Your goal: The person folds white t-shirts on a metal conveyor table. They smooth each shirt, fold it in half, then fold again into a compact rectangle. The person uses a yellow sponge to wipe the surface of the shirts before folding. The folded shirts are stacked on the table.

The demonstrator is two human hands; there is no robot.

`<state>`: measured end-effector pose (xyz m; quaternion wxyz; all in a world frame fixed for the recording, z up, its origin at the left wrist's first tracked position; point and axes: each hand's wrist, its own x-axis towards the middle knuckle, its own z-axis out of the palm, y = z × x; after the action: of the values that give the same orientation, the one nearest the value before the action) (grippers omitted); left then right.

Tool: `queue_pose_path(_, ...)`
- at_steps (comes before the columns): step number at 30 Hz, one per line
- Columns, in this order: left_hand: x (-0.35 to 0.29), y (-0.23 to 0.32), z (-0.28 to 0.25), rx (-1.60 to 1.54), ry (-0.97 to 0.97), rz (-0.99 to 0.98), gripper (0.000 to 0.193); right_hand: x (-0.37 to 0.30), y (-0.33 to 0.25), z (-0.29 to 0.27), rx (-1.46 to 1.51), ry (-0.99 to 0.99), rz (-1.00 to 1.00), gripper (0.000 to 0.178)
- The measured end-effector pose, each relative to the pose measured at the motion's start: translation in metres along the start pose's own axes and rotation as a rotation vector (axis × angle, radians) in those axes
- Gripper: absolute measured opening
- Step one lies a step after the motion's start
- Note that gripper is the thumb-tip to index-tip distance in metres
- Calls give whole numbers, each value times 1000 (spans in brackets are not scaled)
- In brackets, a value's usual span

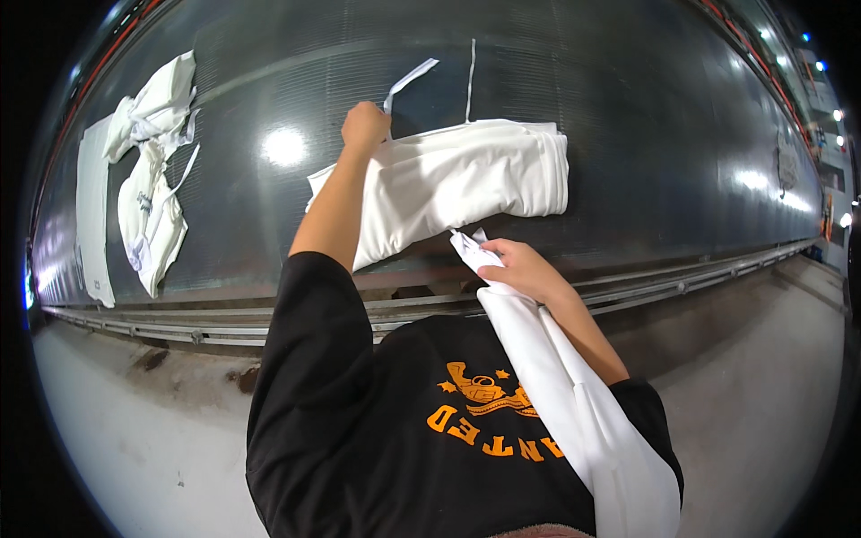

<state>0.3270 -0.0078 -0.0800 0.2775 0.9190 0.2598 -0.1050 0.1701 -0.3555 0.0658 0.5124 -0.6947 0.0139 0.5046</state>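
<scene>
A folded white cloth (466, 179) lies on the dark ribbed surface in front of me, wrinkled along its near side. Two narrow white ties stick out past its far edge. My left hand (366, 127) is closed at the base of the left tie (413, 79), by the cloth's far left corner; its fingertips are partly hidden. The thin right tie (472, 76) lies stretched straight away from me. Just below the folded cloth, my right hand (525, 269) pinches the gathered end of a long white cloth (583, 412), which hangs down over my right side.
The dark ribbed surface (260, 206) stretches far to left and right. At its left lie crumpled white garments with ties (152, 193) beside a flat pale strip (92, 206). A metal rail (206, 334) runs along the near edge, above a stained pale floor (161, 430).
</scene>
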Motion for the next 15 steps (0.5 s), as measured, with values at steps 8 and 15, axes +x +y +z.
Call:
queue_pose_path(8, 1, 104, -62, -870, -136, 253, 22, -12, 53, -19, 8, 172, 89, 37)
queue_pose_path(15, -130, 132, -111, -925, -299, 713, 11, -25, -3, -14, -101, 149, -159, 16)
